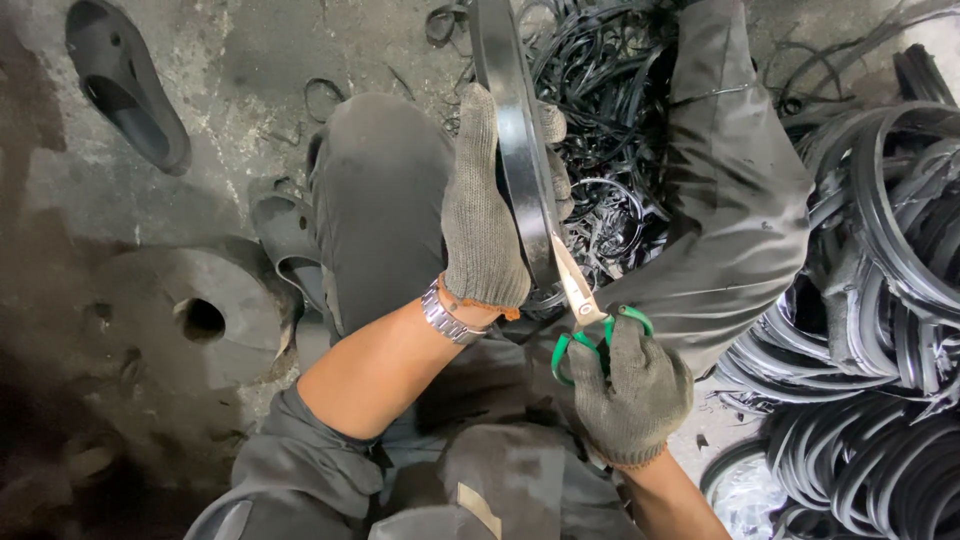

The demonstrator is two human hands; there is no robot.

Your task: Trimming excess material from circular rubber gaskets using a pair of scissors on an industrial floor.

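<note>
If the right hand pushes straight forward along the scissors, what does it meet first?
Probably the black rubber ring that the left hand holds; the scissors in the right hand already reach its edge.

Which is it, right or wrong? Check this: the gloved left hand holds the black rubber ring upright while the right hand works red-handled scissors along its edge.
Wrong in one respect: the scissors have green handles, not red, as the head view shows. The rest stands: the gloved left hand holds the black rubber ring upright, and the right hand works the scissors at its edge.
</note>
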